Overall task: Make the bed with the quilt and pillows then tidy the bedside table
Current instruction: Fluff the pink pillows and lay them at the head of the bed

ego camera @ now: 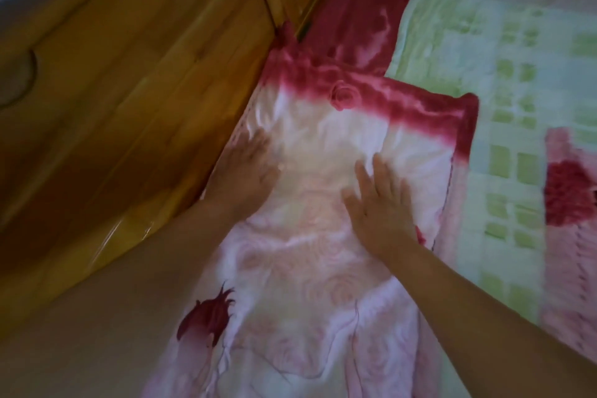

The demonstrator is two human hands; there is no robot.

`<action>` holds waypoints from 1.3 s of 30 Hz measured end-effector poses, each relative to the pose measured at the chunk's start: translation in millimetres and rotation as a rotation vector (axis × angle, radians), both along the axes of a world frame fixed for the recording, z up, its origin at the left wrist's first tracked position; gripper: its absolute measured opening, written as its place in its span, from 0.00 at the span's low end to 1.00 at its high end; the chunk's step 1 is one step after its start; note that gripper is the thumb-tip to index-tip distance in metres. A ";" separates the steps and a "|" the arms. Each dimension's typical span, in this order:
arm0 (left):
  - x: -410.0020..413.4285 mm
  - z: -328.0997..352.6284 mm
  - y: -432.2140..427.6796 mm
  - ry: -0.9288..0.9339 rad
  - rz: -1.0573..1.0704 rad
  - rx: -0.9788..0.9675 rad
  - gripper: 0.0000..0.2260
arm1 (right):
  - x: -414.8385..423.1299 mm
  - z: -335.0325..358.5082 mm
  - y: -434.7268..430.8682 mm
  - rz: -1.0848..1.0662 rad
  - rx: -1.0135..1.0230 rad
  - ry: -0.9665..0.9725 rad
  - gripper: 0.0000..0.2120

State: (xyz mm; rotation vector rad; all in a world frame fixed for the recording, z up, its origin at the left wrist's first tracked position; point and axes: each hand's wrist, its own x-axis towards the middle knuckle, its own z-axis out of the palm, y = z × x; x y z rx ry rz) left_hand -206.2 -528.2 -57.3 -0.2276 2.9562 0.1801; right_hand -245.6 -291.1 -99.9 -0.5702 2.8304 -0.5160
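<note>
Your left hand (pixel 245 171) and right hand (pixel 381 203), both open and flat, press a rose-printed pillow (pixel 326 132) lying beside the wooden headboard (pixel 129 90) on green-checked bedding (pixel 517 139): bed-making looks well advanced, with the unseen bedside table probably yet to be tidied.
</note>
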 end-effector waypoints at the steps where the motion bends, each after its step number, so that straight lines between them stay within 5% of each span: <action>1: 5.9 7.7 0.7 0.127 0.060 -0.034 0.36 | 4.0 8.4 0.7 -0.059 -0.051 0.084 0.33; 3: 25.7 8.8 6.8 0.143 0.033 -0.132 0.36 | 24.4 12.0 4.3 0.020 -0.066 0.087 0.31; 6: 61.4 -14.2 11.0 -0.183 -0.056 -0.035 0.42 | 51.9 -8.2 12.3 0.182 0.064 -0.078 0.38; 10: 81.8 5.8 18.8 0.153 0.124 -0.154 0.31 | 74.6 16.7 -1.8 0.046 -0.064 0.057 0.31; 14: 129.1 -13.7 16.1 -0.166 0.113 0.121 0.33 | 116.4 4.4 4.4 0.202 0.005 -0.149 0.38; 15: 132.8 -8.2 9.3 -0.080 0.191 0.199 0.31 | 119.8 13.4 2.2 0.134 -0.050 -0.110 0.35; 18: 162.1 14.3 8.4 0.206 0.273 -0.007 0.29 | 155.4 28.5 6.5 0.204 -0.144 0.043 0.28; 20: 193.6 11.1 16.6 0.005 0.133 -0.020 0.35 | 184.2 5.2 14.5 0.404 -0.063 0.007 0.28; 22: 216.7 0.5 16.1 -0.250 -0.016 -0.033 0.40 | 193.5 -6.1 12.2 0.387 -0.001 -0.078 0.31; 26: 210.6 8.9 13.4 -0.101 0.111 -0.164 0.35 | 192.3 18.1 -12.9 0.337 -0.030 -0.016 0.30; 30: 226.2 -1.3 12.3 -0.393 0.041 -0.020 0.44 | 196.2 11.2 -15.6 0.488 0.197 -0.225 0.37; 32: 221.1 18.6 9.9 -0.278 0.076 -0.081 0.37 | 190.0 24.9 -23.1 0.428 0.147 -0.223 0.40; 36: 257.3 44.4 29.9 0.362 0.387 -0.102 0.31 | 222.1 60.6 -20.0 0.250 -0.194 0.041 0.30; 37: 275.6 38.7 35.5 0.344 0.403 -0.113 0.32 | 238.3 57.2 -12.6 0.258 -0.240 0.067 0.28; 39: 302.7 15.8 37.3 0.012 0.283 -0.058 0.39 | 265.8 36.1 3.0 0.427 -0.142 0.055 0.28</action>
